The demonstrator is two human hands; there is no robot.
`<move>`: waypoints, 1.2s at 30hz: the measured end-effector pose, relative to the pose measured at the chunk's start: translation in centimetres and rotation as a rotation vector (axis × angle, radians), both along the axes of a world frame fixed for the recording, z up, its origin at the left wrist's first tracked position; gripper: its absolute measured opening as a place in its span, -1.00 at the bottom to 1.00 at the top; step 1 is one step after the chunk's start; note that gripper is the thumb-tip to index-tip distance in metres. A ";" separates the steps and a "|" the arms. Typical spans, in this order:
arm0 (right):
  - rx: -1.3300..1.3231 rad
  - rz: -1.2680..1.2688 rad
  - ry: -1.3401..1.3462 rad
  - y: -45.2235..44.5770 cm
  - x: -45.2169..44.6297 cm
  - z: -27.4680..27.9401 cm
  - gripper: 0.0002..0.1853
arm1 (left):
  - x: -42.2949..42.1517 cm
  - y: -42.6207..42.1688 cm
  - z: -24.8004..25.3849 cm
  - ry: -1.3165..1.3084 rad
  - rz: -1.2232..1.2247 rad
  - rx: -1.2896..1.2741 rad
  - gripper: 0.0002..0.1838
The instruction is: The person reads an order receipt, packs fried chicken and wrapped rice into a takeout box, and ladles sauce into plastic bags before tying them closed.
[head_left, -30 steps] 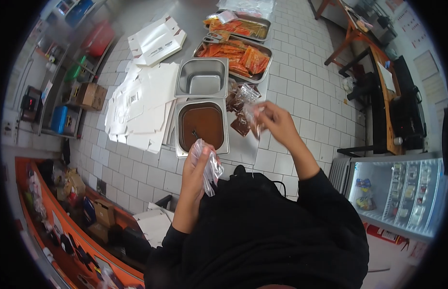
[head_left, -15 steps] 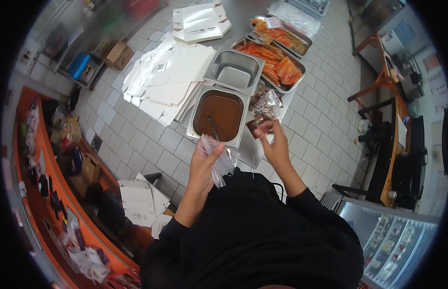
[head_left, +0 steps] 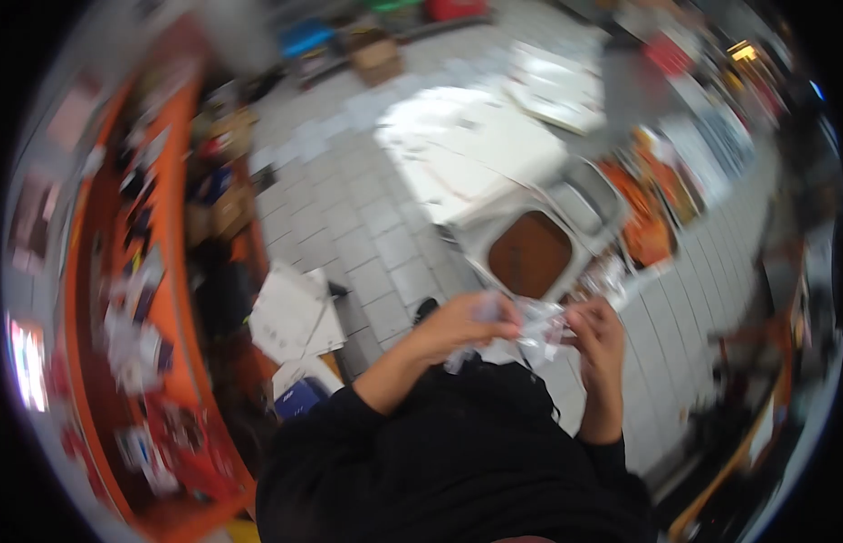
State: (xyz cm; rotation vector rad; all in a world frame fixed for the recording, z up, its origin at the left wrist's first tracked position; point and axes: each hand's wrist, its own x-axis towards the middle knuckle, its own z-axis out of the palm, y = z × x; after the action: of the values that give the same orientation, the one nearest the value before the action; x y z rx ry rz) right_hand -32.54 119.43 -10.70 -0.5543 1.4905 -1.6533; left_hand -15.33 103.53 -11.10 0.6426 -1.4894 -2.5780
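Note:
Close in front of my body, my left hand is closed on clear plastic bags. My right hand pinches the other side of the same crinkled plastic, fingers bent. Motion blur hides whether a small packet is also among the fingers. Just beyond the hands is a steel pan of brown sauce, with an unfilled steel pan behind it. Shiny filled packets lie beside the sauce pan, near my right hand. Trays of orange-red food stand further right.
Flat white cardboard boxes are stacked on the table left of the pans, with a folded box behind. More white cardboard lies low on the left, near a blue box. An orange shelf unit runs along the left.
The view has swung left and blurred, so the table appears further right. My hands have come together, and my right hand has moved from the packets to the plastic at my left.

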 end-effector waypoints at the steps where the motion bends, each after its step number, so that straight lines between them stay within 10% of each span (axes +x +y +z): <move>1: -0.039 -0.008 0.020 -0.5 0.2 -0.2 -0.80 | 0.4 -0.2 -0.3 -0.032 0.006 -0.118 -0.81; 6: 0.096 -0.127 0.689 -3.9 3.5 -0.3 -0.84 | 1.5 -0.5 -0.3 0.071 0.281 -0.478 -0.67; 18: 0.074 0.332 0.017 -10.8 7.1 -1.1 -0.86 | 6.1 -4.3 -1.7 0.041 0.523 -1.023 -0.60; 23: -0.043 0.418 -0.309 -12.2 7.7 -0.8 -0.82 | 7.5 -6.6 -2.0 0.085 0.207 0.155 -0.61; 27: -0.134 0.319 -0.561 -13.6 7.5 0.6 -0.79 | 7.1 -7.1 -3.0 0.210 0.101 0.496 -0.62; 29: -0.145 0.164 -0.473 -14.1 7.4 0.8 -0.74 | 6.8 -8.0 -1.4 0.144 0.059 0.289 -0.61; 31: -0.155 0.126 -0.144 -14.1 7.9 -0.4 -0.68 | 4.8 -8.0 -4.0 0.200 0.384 -0.571 -0.63; 36: 0.024 0.110 0.203 -12.8 8.1 1.2 -0.58 | 3.4 -9.0 -0.2 0.069 0.470 -1.000 -0.68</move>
State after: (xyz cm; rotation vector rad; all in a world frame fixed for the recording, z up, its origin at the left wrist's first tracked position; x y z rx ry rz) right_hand -24.43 106.64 -9.47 -0.7964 1.5929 -1.5282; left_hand -11.89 94.54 -11.26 0.6173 -1.9946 -1.2552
